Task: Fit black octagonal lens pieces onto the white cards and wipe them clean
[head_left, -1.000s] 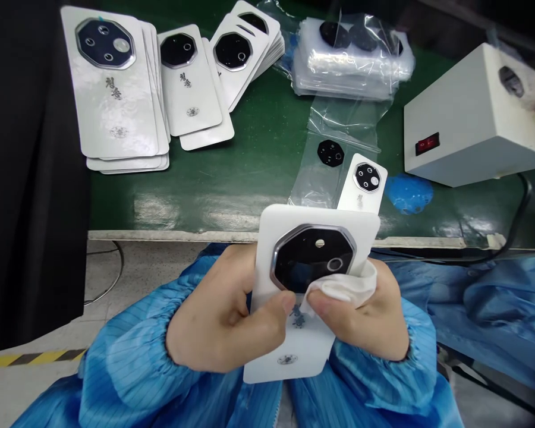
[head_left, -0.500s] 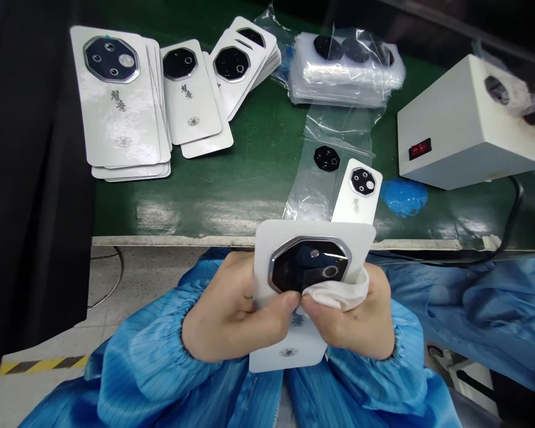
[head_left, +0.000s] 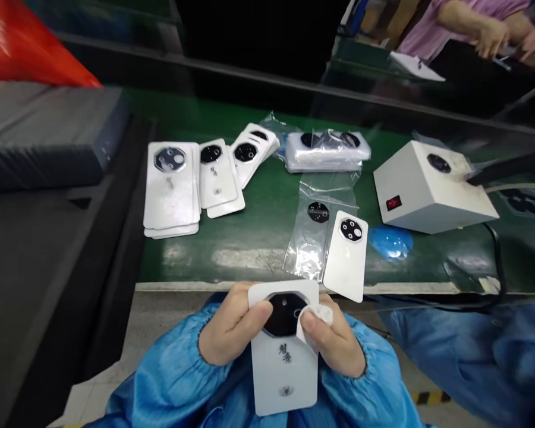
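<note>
As a cloth [head_left: 312, 321] is pinched by the right hand [head_left: 334, 342] against the lens [head_left: 282, 315], the cover [head_left: 284, 380] is gripped by the left hand [head_left: 234, 324], long axis upright.

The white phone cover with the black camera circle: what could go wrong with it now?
The white phone back cover could slip from the left hand and right hand, since both are bare and it is held above the floor, off the green workbench. The left thumb sits close to the black camera glass, so it might leave a smudge. A second phone cover at the workbench edge could get bumped off.
</note>
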Demonstrator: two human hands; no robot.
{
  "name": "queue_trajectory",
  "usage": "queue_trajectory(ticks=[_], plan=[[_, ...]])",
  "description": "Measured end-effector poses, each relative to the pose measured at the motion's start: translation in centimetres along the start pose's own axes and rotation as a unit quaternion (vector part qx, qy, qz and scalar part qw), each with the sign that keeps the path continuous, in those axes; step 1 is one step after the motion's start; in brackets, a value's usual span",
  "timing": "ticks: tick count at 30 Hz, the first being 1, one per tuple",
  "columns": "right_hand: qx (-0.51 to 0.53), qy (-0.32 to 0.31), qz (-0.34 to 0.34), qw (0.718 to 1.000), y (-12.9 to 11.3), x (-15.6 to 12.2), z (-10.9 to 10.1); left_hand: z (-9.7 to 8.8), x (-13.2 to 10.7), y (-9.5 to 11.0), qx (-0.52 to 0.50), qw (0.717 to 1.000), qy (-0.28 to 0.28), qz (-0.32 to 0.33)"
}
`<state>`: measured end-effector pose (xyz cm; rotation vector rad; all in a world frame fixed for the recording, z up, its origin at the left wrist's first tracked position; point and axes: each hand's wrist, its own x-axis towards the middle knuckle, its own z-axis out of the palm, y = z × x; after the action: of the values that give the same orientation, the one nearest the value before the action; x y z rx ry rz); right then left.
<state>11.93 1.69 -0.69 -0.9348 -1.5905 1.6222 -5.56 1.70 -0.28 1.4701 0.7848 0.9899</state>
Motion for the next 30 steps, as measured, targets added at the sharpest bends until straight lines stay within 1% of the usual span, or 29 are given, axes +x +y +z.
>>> queue_trajectory(ticks=[3, 6, 10, 12, 15, 18, 21, 24, 26, 28, 30], plan=[[-0.017, 0.008, -0.022, 1.000, -0.2, 0.5, -0.2, -0.1, 0.4, 0.1, 0.042, 0.998, -0.023, 0.035], [-0.031, 0.009, -0.030, 0.999, -0.1, 0.8, -0.3, 0.1, 0.6, -0.3, 0.090, 0.994, -0.038, 0.052], [-0.043, 0.002, -0.004, 0.999, 0.3, 1.3, -0.5, 0.6, 0.7, -0.8, 0.148, 0.986, -0.065, 0.044], [-0.042, -0.004, 0.011, 0.999, 0.5, 1.6, -0.5, 0.6, 0.8, -1.0, 0.170, 0.982, -0.068, 0.037], [-0.045, 0.016, 0.018, 0.999, 0.5, 2.0, -0.2, 0.6, 1.0, -1.1, 0.182, 0.981, -0.064, 0.016], [-0.055, 0.067, 0.004, 0.996, 0.4, 2.1, 0.3, 0.5, 0.6, -1.2, 0.178, 0.983, -0.040, -0.025], [-0.055, 0.120, -0.016, 0.991, 0.4, 2.0, 0.6, 0.5, -0.3, -1.3, 0.176, 0.980, 0.009, -0.089], [-0.033, 0.178, -0.011, 0.983, 0.5, 1.9, 0.3, 0.7, -1.4, -1.4, 0.168, 0.970, 0.053, -0.166], [-0.024, 0.201, -0.001, 0.979, 0.3, 2.0, 0.1, 1.0, -2.0, -1.3, 0.165, 0.962, 0.076, -0.204], [-0.028, 0.215, 0.002, 0.976, 0.2, 2.1, 0.0, 1.3, -2.5, -0.9, 0.176, 0.954, 0.101, -0.222], [-0.045, 0.238, -0.005, 0.970, 0.0, 2.1, 0.0, 1.8, -2.7, -0.3, 0.194, 0.947, 0.121, -0.224]])
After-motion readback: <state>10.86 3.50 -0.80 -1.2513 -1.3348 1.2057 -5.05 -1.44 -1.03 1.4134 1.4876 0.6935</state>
